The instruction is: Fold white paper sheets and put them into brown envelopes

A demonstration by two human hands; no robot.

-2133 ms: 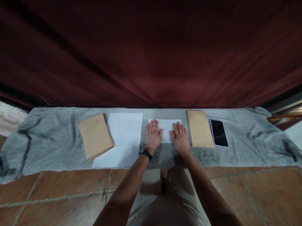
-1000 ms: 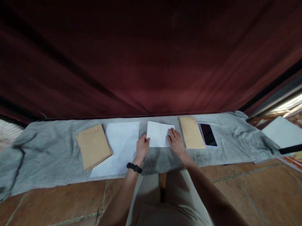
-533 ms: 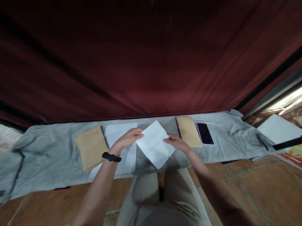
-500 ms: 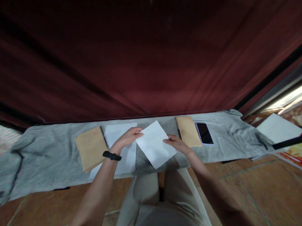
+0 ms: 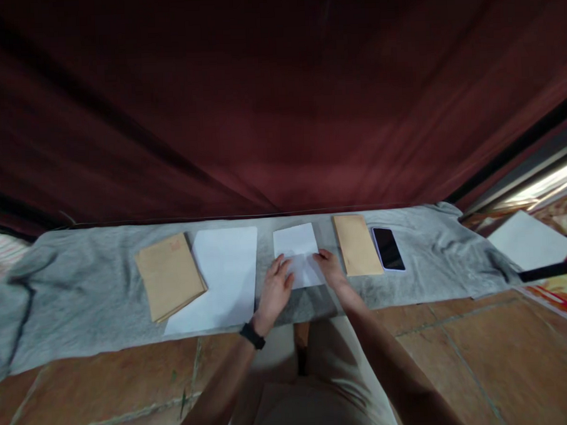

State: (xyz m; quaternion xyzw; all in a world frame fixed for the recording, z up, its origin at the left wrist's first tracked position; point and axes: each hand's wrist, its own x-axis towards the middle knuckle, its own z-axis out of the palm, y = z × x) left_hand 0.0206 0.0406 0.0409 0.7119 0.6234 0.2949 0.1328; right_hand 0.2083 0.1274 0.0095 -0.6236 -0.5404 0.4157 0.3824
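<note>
A white sheet of paper [image 5: 298,242] lies in the middle of the grey cloth, with a crease across it and its near half in shadow. My left hand [image 5: 274,290], a black band on its wrist, rests at the paper's left edge, fingers apart and fingertips on the sheet. At the opposite edge, my right hand [image 5: 331,268] has its fingers closed on the paper's right side. Left of my left hand is a stack of white paper [image 5: 227,271]. Brown envelopes [image 5: 169,274] overlap that stack's left side.
Right of my right hand lie more brown envelopes [image 5: 358,245] and a phone [image 5: 388,249]. Grey cloth [image 5: 96,277] covers the long narrow surface. A dark red curtain [image 5: 280,144] hangs along its far edge. A white sheet-like object [image 5: 531,240] sits at far right.
The tilted sheet has come down onto the cloth, turned square to me, and now looks folded and smaller. My left hand has moved right and nearer, its grip loosened.
</note>
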